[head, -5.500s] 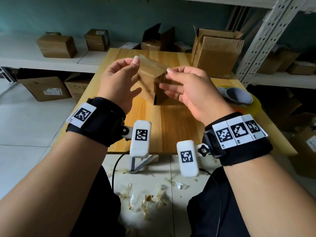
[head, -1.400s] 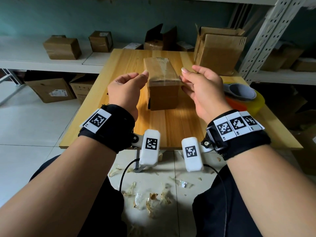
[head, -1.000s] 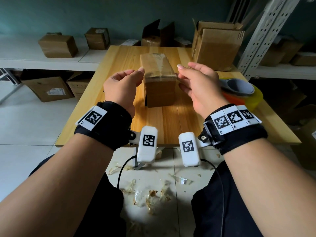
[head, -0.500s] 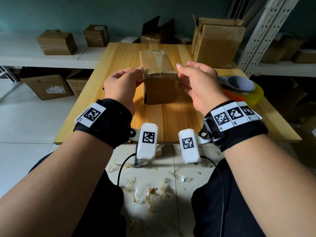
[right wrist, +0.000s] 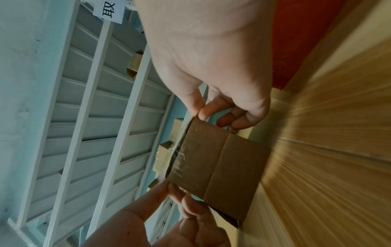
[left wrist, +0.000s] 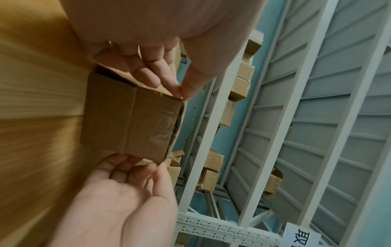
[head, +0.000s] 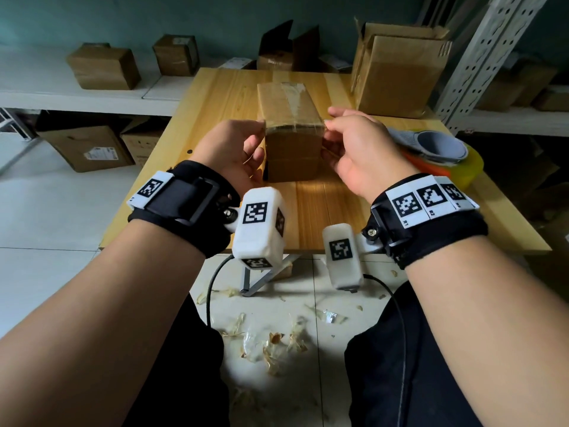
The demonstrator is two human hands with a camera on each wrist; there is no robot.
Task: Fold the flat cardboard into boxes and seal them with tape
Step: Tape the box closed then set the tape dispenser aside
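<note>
The box [head: 291,131] stands on the table [head: 317,211], near its middle, top face taped. My left hand [head: 234,152] pinches the box's near top-left corner between thumb and forefinger. My right hand [head: 357,149] pinches the near top-right corner likewise; it may be gripping a tape edge there, but blur prevents confirmation. A larger carton [head: 397,69] stands behind at right. An orange-yellow tape dispenser [head: 446,158] lies beside my right hand.

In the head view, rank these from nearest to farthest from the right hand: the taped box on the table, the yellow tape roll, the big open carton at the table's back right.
1. taped box, touching the right hand, to its left.
2. yellow tape roll, to its right.
3. big open carton, behind it.
</note>
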